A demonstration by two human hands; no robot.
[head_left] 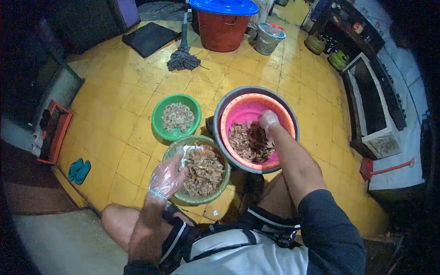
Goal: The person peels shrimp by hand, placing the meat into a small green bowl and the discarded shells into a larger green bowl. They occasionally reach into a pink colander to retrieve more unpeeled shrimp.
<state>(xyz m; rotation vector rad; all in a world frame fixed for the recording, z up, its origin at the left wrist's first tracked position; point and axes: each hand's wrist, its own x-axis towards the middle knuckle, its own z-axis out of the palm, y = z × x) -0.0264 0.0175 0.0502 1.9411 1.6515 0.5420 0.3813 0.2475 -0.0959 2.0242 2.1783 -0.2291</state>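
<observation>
At the far left we see an orange crate (pixel 68 120) on the floor, with dark items in it (too dim to name). Beside its lower end lies a pair of teal slippers (pixel 79 171).

Our left hand (pixel 167 176), in a clear plastic glove, is at the left side of a speckled green bowl (pixel 199 200), its thumb apart from the fingers; we cannot tell whether the fingertips grip anything. This bowl holds a heap of brownish scraps (pixel 204 172), with something white and shiny near our fingers. Just behind it sits a smaller bright green bowl (pixel 157 120), holding pale, curled pieces (pixel 178 116) (they look like peeled shrimp).

Farther back, a black mat (pixel 150 39) lies flat, and a grey mop head (pixel 183 60) rests on the tiles. To its right stands a big red tub (pixel 220 33) under a blue lid (pixel 224 6) (so its contents are hidden), then a small grey bucket (pixel 266 45) with something red at the top.

Near us, a dark basin (pixel 218 123) holds a pink basket (pixel 243 107) with an orange rim. In the basket lie brownish shrimp (pixel 252 143), and our gloved right hand (pixel 268 120) reaches in above them, its fingers bunched narrow (we cannot tell whether they hold one). At the far right, a red dustpan (pixel 366 168) lies beside a white-framed box (pixel 373 103).
</observation>
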